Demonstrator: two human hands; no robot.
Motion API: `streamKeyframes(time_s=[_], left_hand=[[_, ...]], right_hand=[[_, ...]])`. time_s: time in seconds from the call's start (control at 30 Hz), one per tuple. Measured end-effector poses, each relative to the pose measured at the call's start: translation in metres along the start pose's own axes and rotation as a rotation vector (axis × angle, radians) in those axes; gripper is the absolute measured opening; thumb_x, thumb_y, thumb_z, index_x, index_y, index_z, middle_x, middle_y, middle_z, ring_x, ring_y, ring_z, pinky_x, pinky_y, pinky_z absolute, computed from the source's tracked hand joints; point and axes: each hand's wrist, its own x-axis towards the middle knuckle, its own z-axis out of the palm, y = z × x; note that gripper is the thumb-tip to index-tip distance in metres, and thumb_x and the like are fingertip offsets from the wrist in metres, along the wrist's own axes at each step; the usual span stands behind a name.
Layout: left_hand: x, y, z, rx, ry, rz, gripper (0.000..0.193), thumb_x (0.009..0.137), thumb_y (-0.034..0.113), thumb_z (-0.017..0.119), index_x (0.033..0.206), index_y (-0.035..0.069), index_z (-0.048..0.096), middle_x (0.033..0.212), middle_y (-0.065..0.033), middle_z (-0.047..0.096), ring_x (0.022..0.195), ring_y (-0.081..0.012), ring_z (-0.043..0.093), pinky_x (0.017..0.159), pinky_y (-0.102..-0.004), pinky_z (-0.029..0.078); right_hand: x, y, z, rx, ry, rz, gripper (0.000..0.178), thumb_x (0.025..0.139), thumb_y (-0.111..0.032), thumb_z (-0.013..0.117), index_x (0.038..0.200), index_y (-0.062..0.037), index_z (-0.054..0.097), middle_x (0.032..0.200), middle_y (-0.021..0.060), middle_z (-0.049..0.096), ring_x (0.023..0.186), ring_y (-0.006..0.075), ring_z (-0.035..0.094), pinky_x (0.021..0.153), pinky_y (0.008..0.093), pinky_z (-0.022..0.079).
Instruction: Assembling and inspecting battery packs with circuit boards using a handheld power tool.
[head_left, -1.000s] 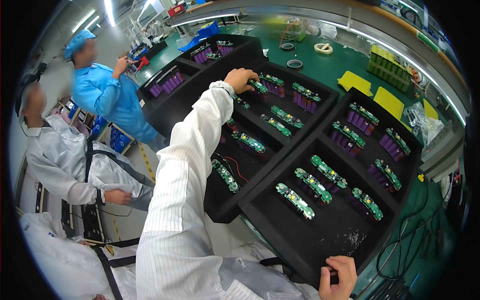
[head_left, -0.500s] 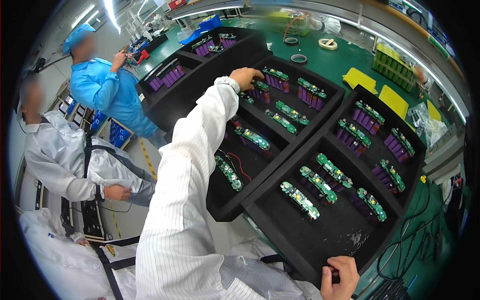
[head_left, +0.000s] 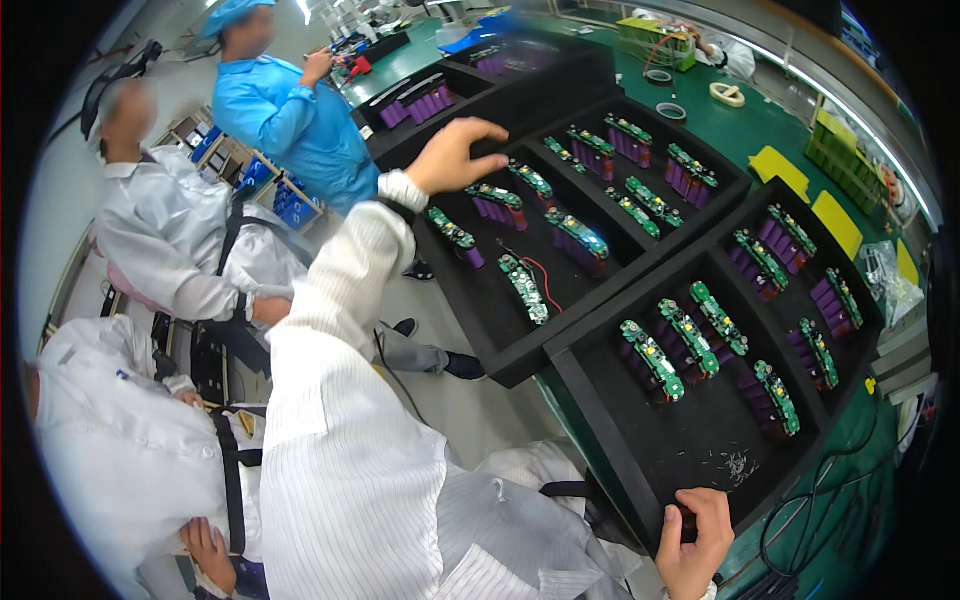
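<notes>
- Our left hand (head_left: 455,158) is spread, empty, near battery pack (head_left: 497,206), middle tray's (head_left: 555,342) left edge
- Right hand (head_left: 695,540) curled at right tray's (head_left: 675,440) near edge, grip unclear
- Pack likely stiff, board fragile; we'd grip cells

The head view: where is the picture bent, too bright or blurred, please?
Head view, upper right: the long white light strip shines and curves; head view, top: haze smears part of the far black rectangular tray; head view, upper left: the person in a blue smock has a blurred head; head view, middle: the bare left hand looks fairly sharp.
</notes>
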Motion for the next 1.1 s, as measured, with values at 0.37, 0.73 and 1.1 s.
streamKeyframes(time_s=[0.37, 0.73, 1.1], left_hand=[[-0.140, 0.053, 0.058, -0.101, 0.588, -0.431, 0.016, 0.083, 0.023, 0.077, 0.088, 0.009, 0.074, 0.096, -0.0111, 0.070, 0.102, -0.0293, 0.063, 0.089, -0.0417, 0.051], [-0.132, 0.056, 0.062, -0.060, 0.557, -0.397, 0.013, 0.085, 0.025, 0.073, 0.083, 0.012, 0.073, 0.086, -0.0057, 0.070, 0.091, -0.0283, 0.062, 0.079, -0.0411, 0.051], [-0.139, 0.052, 0.065, -0.144, 0.536, -0.476, 0.017, 0.089, 0.028, 0.072, 0.089, 0.010, 0.073, 0.084, -0.0072, 0.067, 0.089, -0.0260, 0.062, 0.080, -0.0395, 0.050]], right_hand=[[-0.020, -0.005, 0.006, -0.136, -0.080, -0.050, 0.013, 0.090, -0.008, 0.071, 0.100, -0.0003, 0.073, 0.095, 0.0181, 0.068, 0.088, 0.0341, 0.068, 0.079, 0.0415, 0.056], [-0.012, 0.002, 0.007, -0.240, -0.289, 0.085, 0.020, 0.093, -0.015, 0.068, 0.104, 0.0014, 0.073, 0.103, 0.0221, 0.069, 0.096, 0.0360, 0.067, 0.090, 0.0420, 0.053], [-0.026, -0.025, 0.007, -0.218, -0.115, 0.064, 0.022, 0.098, -0.017, 0.063, 0.110, -0.0009, 0.071, 0.101, 0.0199, 0.070, 0.091, 0.0368, 0.069, 0.083, 0.0401, 0.055]])
